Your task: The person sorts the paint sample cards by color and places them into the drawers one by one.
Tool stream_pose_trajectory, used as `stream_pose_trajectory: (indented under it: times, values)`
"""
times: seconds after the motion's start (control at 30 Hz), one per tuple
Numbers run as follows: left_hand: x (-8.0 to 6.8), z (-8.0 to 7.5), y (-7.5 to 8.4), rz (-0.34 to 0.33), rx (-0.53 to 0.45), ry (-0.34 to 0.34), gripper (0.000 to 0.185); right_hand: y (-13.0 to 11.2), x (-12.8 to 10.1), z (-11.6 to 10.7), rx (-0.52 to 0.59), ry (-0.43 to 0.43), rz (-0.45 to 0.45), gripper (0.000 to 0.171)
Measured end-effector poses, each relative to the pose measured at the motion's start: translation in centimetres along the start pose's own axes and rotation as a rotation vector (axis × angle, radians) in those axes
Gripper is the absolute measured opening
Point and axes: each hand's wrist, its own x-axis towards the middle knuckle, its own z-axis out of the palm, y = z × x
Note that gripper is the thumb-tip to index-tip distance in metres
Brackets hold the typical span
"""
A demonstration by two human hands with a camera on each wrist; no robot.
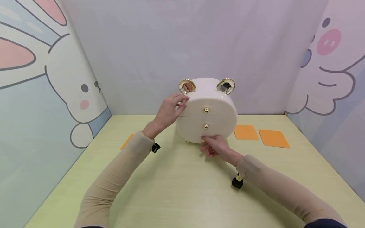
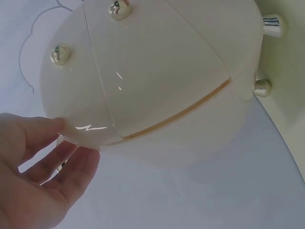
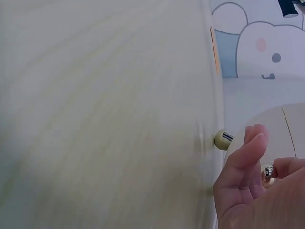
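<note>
A glossy white round jewelry box (image 1: pixel 191 125) with two gold ear-shaped loops stands upright on short gold feet. Seams divide its front into drawers, with gold knobs down the middle. My left hand (image 1: pixel 170 109) grips the upper left edge, thumb on the front and fingers along the side, as the left wrist view shows. Low on the front, my right hand (image 1: pixel 216 146) pinches the bottom knob (image 3: pixel 268 172), which the fingers partly hide. In the left wrist view, a narrow gap (image 2: pixel 178 114) runs along the side behind the middle drawer front.
Two orange square mats (image 1: pixel 246 132) lie on the pale wooden table (image 1: pixel 176 190) right of the box. Another orange piece (image 1: pixel 126 141) shows partly behind the left forearm. A plain back wall and cartoon-printed side walls (image 1: pixel 85 82) enclose the table.
</note>
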Motion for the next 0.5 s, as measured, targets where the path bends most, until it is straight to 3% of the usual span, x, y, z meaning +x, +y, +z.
stream_pose_trajectory:
  times: [0.5]
  values:
    - [0.12, 0.06, -0.16, -0.013, -0.002, -0.012, 0.024, 0.35, -0.37, 0.74, 0.002, 0.076, -0.022, 0.044]
